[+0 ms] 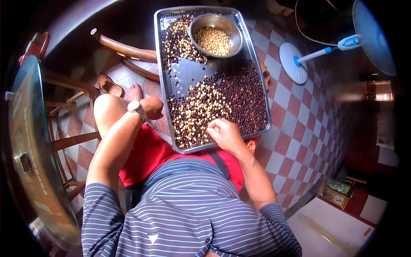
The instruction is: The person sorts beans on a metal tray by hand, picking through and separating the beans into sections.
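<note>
A large metal tray (165, 77) lies across my lap, spread with dark, reddish-brown and pale beans or seeds. Over its near end, my right hand (224, 135) is closed in a pinch at the edge of a patch of pale beans (205, 100). Anything between those fingertips is too small to make out. Dark beans (246, 98) cover the tray's right side. A steel bowl (236, 34) of pale beans sits at the far end. My left hand (152, 107), below a wristwatch (136, 109), hangs bent beside the tray's left rim, its fingers shadowed and mostly hidden.
A white and blue standing fan (295, 64) is on the checkered floor at the right. At the left stands a glass-topped table (38, 154) with wooden legs. Curved wooden furniture (128, 51) reaches toward the tray. A brown sandal (110, 85) lies near my foot.
</note>
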Demonstrator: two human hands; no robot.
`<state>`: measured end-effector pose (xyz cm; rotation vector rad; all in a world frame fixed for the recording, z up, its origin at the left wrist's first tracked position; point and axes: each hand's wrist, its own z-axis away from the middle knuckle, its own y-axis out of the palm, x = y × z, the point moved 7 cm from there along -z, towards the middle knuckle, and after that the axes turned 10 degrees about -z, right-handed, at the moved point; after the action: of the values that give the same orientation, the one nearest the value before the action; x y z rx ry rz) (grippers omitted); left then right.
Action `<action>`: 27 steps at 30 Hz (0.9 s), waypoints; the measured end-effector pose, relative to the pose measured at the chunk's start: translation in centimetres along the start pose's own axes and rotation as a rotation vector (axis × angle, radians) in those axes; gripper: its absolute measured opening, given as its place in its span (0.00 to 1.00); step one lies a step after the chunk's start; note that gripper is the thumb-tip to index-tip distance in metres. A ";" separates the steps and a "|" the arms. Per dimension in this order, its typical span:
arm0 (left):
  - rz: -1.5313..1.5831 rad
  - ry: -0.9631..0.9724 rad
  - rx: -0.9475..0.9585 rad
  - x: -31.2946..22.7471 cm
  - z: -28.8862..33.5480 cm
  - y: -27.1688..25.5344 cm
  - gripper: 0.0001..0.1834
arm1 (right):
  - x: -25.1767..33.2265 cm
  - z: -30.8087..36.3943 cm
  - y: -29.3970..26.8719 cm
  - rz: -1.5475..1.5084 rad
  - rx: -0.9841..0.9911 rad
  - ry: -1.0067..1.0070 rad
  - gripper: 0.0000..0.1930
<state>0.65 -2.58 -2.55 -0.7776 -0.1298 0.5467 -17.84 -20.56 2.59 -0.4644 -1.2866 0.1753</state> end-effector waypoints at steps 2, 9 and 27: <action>0.008 -0.014 -0.033 0.1 0.4 -0.6 0.18 | -0.3 -0.1 -0.2 -0.379 0.052 0.099 0.05; 0.016 -0.024 -0.097 -0.7 1.1 -1.9 0.17 | -1.0 -1.9 0.8 -1.783 0.187 0.511 0.10; 0.035 0.070 -0.099 1.0 -4.1 3.2 0.17 | 16.1 -16.5 -13.9 -1.123 -0.232 0.022 0.51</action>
<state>1.42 -2.83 -7.82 -0.8958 -0.0787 0.5489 0.61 -30.75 19.33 0.1116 -1.3806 -0.9211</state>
